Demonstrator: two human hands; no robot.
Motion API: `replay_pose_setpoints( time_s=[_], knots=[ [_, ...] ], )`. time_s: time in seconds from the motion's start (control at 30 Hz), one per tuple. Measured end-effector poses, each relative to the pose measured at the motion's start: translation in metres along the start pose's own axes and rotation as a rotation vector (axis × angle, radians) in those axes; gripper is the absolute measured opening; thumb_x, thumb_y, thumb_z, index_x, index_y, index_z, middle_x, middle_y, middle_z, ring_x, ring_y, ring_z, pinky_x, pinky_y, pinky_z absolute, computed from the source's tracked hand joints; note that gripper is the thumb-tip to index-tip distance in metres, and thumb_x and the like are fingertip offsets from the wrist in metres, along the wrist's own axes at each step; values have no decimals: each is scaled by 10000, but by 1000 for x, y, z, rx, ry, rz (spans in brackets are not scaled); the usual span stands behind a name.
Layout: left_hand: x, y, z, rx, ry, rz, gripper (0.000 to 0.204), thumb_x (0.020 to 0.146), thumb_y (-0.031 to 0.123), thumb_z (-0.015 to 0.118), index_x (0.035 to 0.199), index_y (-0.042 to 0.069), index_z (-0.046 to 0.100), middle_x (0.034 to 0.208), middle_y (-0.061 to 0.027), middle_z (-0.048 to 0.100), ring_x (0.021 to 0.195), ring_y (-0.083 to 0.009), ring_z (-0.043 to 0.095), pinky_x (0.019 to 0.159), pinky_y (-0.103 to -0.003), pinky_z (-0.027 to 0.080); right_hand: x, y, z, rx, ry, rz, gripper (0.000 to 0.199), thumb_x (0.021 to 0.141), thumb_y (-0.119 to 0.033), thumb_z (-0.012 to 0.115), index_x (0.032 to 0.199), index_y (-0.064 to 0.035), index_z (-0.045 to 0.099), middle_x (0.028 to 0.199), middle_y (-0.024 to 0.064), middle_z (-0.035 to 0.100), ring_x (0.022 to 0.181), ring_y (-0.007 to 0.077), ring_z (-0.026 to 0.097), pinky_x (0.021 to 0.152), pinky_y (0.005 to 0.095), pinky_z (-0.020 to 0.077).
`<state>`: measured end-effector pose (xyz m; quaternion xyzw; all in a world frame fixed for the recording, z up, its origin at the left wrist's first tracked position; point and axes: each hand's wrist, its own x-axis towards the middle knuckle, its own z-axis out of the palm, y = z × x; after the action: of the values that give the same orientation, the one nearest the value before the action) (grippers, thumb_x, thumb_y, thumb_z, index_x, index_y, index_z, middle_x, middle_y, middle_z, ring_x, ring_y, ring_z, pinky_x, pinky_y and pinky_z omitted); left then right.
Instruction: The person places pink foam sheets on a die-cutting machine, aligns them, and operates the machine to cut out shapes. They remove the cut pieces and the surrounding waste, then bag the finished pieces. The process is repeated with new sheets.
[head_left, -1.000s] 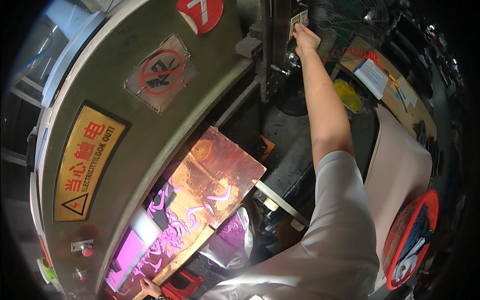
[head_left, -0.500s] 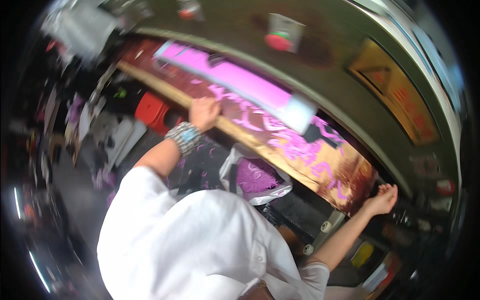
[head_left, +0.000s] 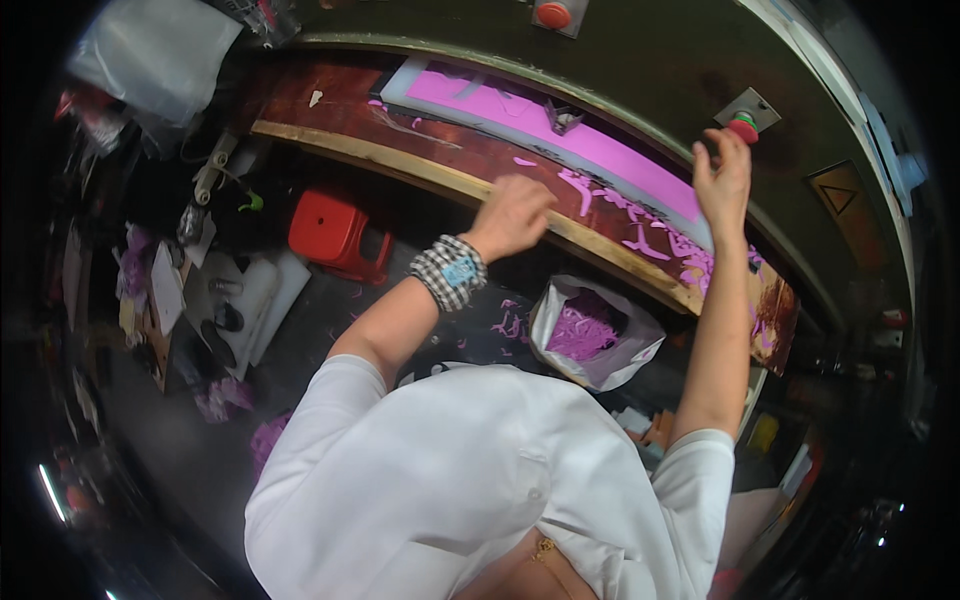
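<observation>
Our right hand (head_left: 725, 182), half-open, empty, is at red push button (head_left: 745, 126); touch we cannot tell. Left hand (head_left: 510, 216), blurred, near wooden table edge (head_left: 380, 160): grip unclear. Pink sheet (head_left: 625, 168) lies on pale board (head_left: 397, 84); some scraps (head_left: 583, 332) bagged, others uncollected.

There are two red buttons (head_left: 553, 14), one stool (head_left: 325, 224), one pink sheet (head_left: 625, 164).

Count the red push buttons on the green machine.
2: the first button near the picture's top edge, the second button farther right and lower, by the right hand. Others may be hidden.
</observation>
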<state>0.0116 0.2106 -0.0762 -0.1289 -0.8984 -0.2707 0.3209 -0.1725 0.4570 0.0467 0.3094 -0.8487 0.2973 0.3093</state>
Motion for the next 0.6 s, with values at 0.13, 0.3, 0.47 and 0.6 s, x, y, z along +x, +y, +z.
replay_pose_setpoints(
  time_s=[0.13,0.3,0.47,0.6],
  knots=[
    [-13,-81,-64,305,-64,-193,142,846,203,642,951,107,648,922,-65,605,922,-284,559,775,-415,428,29,4,0,-125,-32,249,254,904,-253,635,1056,-51,661,1017,169,639,923,327,623,827,399,490],
    [-24,-117,-70,247,-169,-85,122,868,208,614,923,101,633,930,-70,613,912,-275,560,758,-401,434,35,15,-11,-237,-83,600,385,950,-390,532,953,-42,695,817,154,692,808,278,680,779,379,499],
    [-24,-115,-60,271,-153,-170,142,891,226,582,941,100,627,937,-68,610,921,-269,558,769,-409,429,38,14,-1,-151,52,596,396,973,-380,489,948,-43,694,794,167,682,805,288,680,757,379,494],
    [-22,-114,-62,300,-194,-208,151,897,223,572,957,94,623,941,-75,599,927,-274,547,776,-415,420,30,12,12,-223,146,626,385,977,-350,474,852,-36,658,768,177,674,779,347,669,729,411,499]
  ],
)
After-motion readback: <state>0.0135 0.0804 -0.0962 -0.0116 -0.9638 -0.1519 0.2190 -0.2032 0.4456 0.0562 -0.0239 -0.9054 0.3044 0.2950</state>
